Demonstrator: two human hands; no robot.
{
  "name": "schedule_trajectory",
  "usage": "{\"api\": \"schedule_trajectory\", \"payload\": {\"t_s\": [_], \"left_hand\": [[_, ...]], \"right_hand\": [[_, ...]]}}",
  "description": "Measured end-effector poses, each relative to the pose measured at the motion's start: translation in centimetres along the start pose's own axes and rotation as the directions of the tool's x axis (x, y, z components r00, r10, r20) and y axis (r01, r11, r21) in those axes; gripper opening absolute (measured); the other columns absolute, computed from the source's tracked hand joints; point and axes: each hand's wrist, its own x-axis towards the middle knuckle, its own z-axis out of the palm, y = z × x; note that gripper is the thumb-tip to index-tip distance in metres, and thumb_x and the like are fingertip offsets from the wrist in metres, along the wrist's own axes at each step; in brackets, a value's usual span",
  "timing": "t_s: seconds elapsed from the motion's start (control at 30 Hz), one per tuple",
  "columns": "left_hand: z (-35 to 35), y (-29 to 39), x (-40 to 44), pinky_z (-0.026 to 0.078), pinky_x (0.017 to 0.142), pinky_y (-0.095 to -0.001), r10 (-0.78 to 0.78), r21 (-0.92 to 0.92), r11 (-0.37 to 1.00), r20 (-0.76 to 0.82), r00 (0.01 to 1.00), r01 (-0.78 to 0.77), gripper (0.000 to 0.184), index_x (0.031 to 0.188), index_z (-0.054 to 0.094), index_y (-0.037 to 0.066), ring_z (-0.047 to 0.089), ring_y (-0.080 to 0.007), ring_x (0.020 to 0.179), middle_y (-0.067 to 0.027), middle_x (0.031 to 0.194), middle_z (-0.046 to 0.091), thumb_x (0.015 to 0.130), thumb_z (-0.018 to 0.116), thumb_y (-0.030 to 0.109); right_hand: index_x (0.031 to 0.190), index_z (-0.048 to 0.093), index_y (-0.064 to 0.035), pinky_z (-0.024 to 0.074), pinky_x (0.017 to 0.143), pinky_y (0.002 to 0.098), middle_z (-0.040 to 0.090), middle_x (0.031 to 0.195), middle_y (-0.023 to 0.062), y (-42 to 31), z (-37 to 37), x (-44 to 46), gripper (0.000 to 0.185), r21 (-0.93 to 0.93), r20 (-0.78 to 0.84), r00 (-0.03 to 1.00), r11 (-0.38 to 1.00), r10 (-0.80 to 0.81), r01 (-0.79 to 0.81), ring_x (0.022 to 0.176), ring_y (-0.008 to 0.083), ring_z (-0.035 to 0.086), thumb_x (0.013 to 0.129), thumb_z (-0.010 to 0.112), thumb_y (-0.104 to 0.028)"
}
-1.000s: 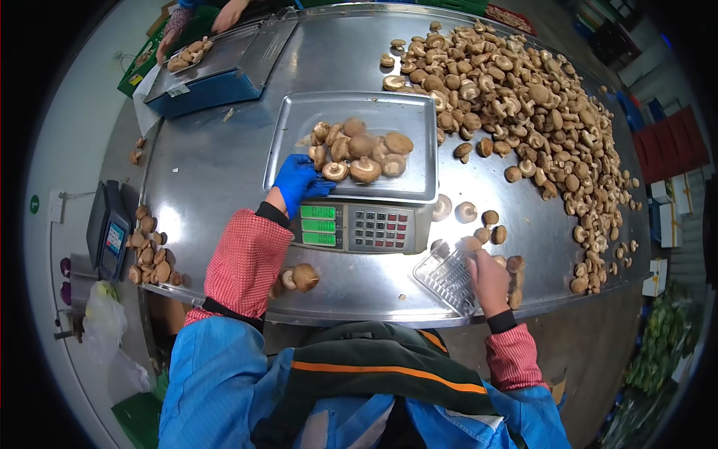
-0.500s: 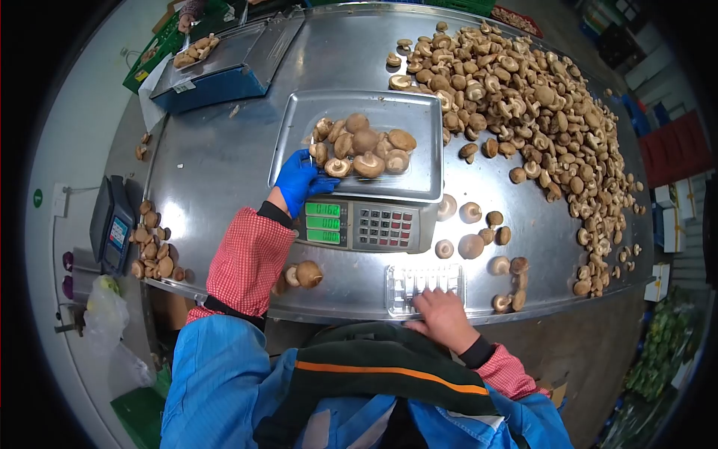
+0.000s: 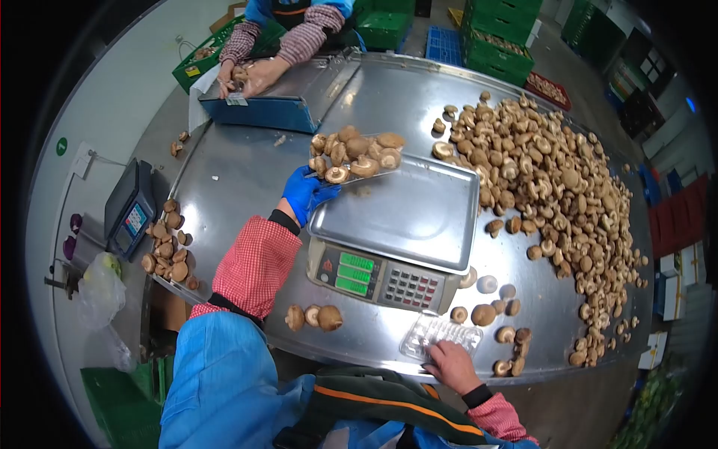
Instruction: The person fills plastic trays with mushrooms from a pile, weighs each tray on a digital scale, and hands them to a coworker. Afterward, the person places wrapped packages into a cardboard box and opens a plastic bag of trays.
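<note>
My left hand [image 3: 307, 193], in a blue glove, grips the near edge of a clear plastic tray filled with brown mushrooms [image 3: 353, 155]. It holds the tray up over the far left corner of the scale's metal pan [image 3: 396, 217]. Nothing lies on the pan, and green digits glow on the scale's display [image 3: 354, 272]. My bare right hand [image 3: 451, 364] rests its fingers on an empty clear plastic tray [image 3: 441, 334] at the table's near edge; whether the fingers grip it is hard to make out.
A large mushroom heap [image 3: 546, 165] covers the table's right side. Loose mushrooms [image 3: 313, 317] lie left of the scale's front, and another pile [image 3: 169, 251] sits at the left edge beside a second scale [image 3: 129, 213]. Across the table, a co-worker's hands [image 3: 254, 76] work above a blue-sided scale [image 3: 258, 114].
My left hand has lifted the filled tray off the pan toward the far left. My right hand stays at the empty tray, which is now tilted. The co-worker has come further into view.
</note>
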Motion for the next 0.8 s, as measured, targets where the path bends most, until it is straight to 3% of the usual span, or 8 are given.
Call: {"api": "schedule_trajectory", "payload": {"t_s": [0.1,0.17,0.3,0.33,0.43,0.57,0.7,0.8], "left_hand": [[-1.9,2.0,3.2,0.059,0.083,-0.0333,0.103,-0.018,0.994,-0.069,0.992,-0.104,0.039,0.124,0.045,-0.004,0.065,-0.0287,0.096,-0.0181,0.111,0.059,0.085,0.045,-0.011],[-3.3,3.8,5.5,0.059,0.083,-0.033,0.167,-0.027,0.985,-0.066,0.984,-0.169,0.038,0.121,0.048,-0.005,0.065,-0.028,0.095,-0.0175,0.108,0.06,0.085,0.045,-0.011],[-5.3,7.2,11.2,0.059,0.081,-0.0326,0.233,-0.12,0.958,-0.203,0.951,-0.261,0.037,0.119,0.049,-0.005,0.065,-0.0265,0.091,-0.0173,0.107,0.06,0.083,0.045,-0.014],[-8.5,6.2,15.1,0.058,0.078,-0.0339,0.436,0.241,0.884,-0.107,0.894,-0.402,0.024,0.111,0.058,-0.003,0.066,-0.0275,0.087,-0.017,0.098,0.065,0.088,0.055,0.004],[-9.1,8.5,18.6,0.056,0.079,-0.0359,0.218,-0.229,0.933,-0.253,0.943,-0.277,0.026,0.111,0.058,-0.001,0.065,-0.0287,0.089,-0.017,0.098,0.065,0.09,0.055,0.013],[-11.2,9.4,23.2,0.055,0.08,-0.0384,0.065,-0.446,0.876,-0.268,0.961,-0.183,0.031,0.11,0.059,0.001,0.064,-0.0304,0.091,-0.0169,0.099,0.065,0.092,0.054,0.025],[-12.2,9.2,23.9,0.053,0.081,-0.041,0.031,-0.436,0.889,-0.252,0.967,-0.142,0.038,0.11,0.059,0.003,0.064,-0.0322,0.094,-0.0169,0.1,0.066,0.094,0.054,0.038],[-10.9,8.3,21.2,0.051,0.087,-0.0423,0.067,-0.285,0.947,-0.279,0.958,-0.149,0.032,0.118,0.051,0.006,0.062,-0.0296,0.101,-0.0154,0.111,0.062,0.095,0.051,0.029]], "right_hand": [[0.098,0.059,-0.0093,0.0461,0.066,0.0391,0.054,0.081,0.0072,0.1,0.9,-0.3,0.02,-0.051,-0.09,0.994,0.997,-0.055,0.05,0.076,0.0274,0.057,0.08,0.064,-0.015],[0.098,0.06,-0.0095,0.0466,0.066,0.0374,0.055,0.081,0.0066,0.0,1.1,-0.2,0.019,-0.027,-0.094,0.995,0.999,-0.026,0.024,0.075,0.0269,0.057,0.08,0.063,-0.013],[0.096,0.064,-0.0079,0.0471,0.06,0.0384,0.055,0.076,0.0072,0.4,1.5,0.5,0.017,0.038,-0.152,0.987,0.998,-0.044,0.05,0.07,0.0274,0.056,0.079,0.065,-0.012],[0.096,0.063,-0.007,0.0472,0.061,0.0386,0.055,0.077,0.0075,-0.4,0.6,0.8,0.018,0.047,-0.123,0.992,0.998,-0.029,0.035,0.071,0.0275,0.056,0.079,0.065,-0.011],[0.097,0.063,-0.0064,0.047,0.062,0.0385,0.055,0.077,0.0077,-0.1,0.4,1.2,0.018,0.043,-0.078,0.996,0.998,-0.052,0.055,0.072,0.0274,0.055,0.08,0.065,-0.01],[0.099,0.062,-0.005,0.0482,0.064,0.0375,0.054,0.076,0.008,0.9,0.9,1.2,0.019,0.099,-0.066,0.993,0.99,-0.094,0.101,0.074,0.0276,0.056,0.081,0.063,-0.008],[0.103,0.061,-0.0046,0.049,0.066,0.0365,0.055,0.081,0.0073,1.5,1.3,0.7,0.024,0.097,-0.009,0.993,0.988,-0.117,0.117,0.077,0.0264,0.056,0.08,0.061,-0.008],[0.11,0.058,-0.0025,0.0494,0.067,0.036,0.054,0.086,0.0068,1.6,0.3,0.7,0.033,0.064,0.045,0.991,0.991,-0.124,0.121,0.083,0.024,0.055,0.078,0.058,-0.008]]}}
